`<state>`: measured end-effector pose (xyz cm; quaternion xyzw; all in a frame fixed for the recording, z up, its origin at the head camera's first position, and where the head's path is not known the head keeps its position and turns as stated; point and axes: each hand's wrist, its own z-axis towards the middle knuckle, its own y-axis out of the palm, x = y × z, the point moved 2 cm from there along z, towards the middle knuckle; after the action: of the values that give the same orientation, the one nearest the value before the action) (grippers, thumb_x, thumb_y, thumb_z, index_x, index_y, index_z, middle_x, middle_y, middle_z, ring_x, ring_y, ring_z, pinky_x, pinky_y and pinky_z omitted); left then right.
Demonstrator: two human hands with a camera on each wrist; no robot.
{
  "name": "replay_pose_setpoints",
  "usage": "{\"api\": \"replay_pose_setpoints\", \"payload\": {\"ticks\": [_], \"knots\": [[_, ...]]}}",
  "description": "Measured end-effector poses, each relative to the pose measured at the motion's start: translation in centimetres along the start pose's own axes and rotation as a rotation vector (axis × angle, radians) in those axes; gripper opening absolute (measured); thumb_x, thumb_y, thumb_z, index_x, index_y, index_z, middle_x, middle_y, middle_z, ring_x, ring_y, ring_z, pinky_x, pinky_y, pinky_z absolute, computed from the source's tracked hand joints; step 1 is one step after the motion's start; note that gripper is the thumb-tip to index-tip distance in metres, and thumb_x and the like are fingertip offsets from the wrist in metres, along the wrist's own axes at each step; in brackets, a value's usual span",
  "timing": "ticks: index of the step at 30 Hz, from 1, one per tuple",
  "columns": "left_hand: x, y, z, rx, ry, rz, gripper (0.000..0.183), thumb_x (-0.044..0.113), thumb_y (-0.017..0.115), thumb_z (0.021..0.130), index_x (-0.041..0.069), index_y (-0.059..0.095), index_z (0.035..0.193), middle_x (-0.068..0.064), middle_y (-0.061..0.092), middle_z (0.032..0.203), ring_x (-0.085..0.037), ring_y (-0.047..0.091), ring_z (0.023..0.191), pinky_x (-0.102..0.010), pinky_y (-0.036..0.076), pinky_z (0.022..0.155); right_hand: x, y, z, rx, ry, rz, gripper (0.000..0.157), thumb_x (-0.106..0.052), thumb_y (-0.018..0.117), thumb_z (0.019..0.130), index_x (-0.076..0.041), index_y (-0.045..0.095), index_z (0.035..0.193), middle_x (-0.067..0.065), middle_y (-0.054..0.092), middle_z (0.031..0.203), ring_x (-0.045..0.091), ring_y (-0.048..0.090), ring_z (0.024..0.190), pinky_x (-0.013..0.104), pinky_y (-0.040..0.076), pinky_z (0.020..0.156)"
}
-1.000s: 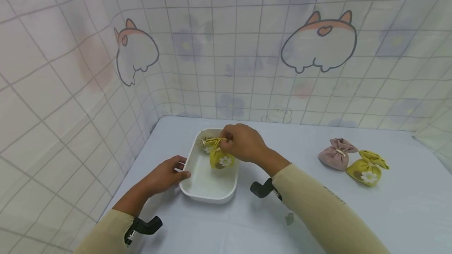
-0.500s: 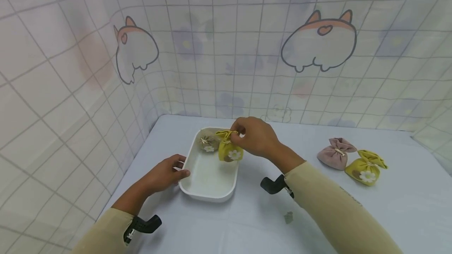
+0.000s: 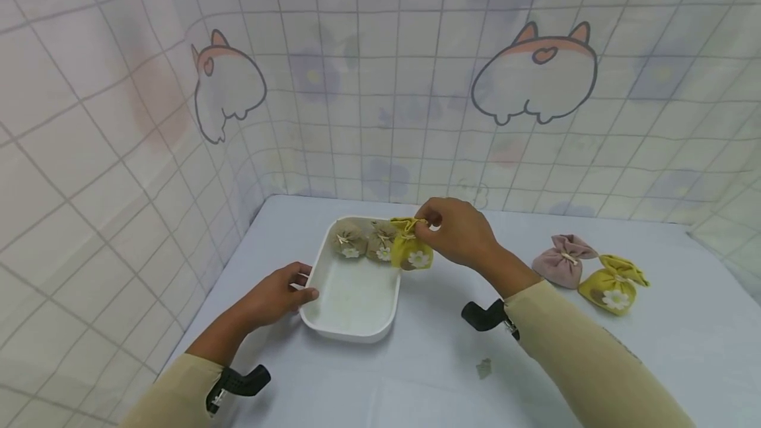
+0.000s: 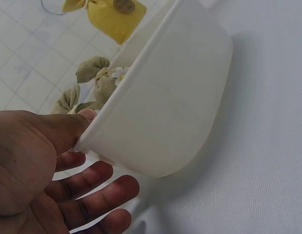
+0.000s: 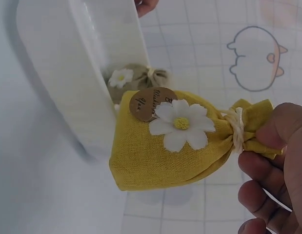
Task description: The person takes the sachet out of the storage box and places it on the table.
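Observation:
A yellow drawstring pouch (image 3: pixel 410 253) with a white flower hangs at the right rim of a white plastic tray (image 3: pixel 349 306). My right hand (image 3: pixel 456 231) pinches its gathered neck between thumb and fingers. A round brown tag and pale cord show on that pouch in the right wrist view. Two greyish-brown pouches, one on the left (image 3: pixel 349 241) and one beside it (image 3: pixel 379 238), lie at the tray's far end. On the tray's left side, my left hand (image 3: pixel 278 296) grips the rim, thumb over the edge; its other fingers (image 4: pixel 104 197) spread below.
Farther right on the white-covered table lie a pink pouch (image 3: pixel 561 263) and another yellow pouch (image 3: pixel 614 286), close together. A small greyish patch (image 3: pixel 484 368) marks the cloth at the front. A grid-patterned curtain (image 3: pixel 404 84) stands behind the table and along its left side.
My right hand has carried the yellow pouch rightward from over the tray's inside to its right rim, uncovering the second greyish-brown pouch. The left hand has stayed at the tray's side.

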<state>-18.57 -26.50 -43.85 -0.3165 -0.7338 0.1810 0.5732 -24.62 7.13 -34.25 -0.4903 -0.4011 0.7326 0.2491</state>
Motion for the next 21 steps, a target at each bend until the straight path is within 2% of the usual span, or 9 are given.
{"api": "replay_pose_setpoints", "payload": {"ticks": [21], "knots": [[0.0, 0.1, -0.1, 0.009, -0.003, 0.023, 0.047, 0.025, 0.073, 0.097, 0.009, 0.056, 0.138, -0.012, 0.063, 0.127, -0.021, 0.066, 0.098, -0.039, 0.055, 0.078, 4.6, -2.9, -2.6, 0.046, 0.093, -0.016, 0.017, -0.028, 0.066, 0.097, -0.016, 0.074, 0.106, 0.004, 0.069, 0.100, 0.025, 0.061, 0.092, 0.043, 0.048, 0.073]]}}
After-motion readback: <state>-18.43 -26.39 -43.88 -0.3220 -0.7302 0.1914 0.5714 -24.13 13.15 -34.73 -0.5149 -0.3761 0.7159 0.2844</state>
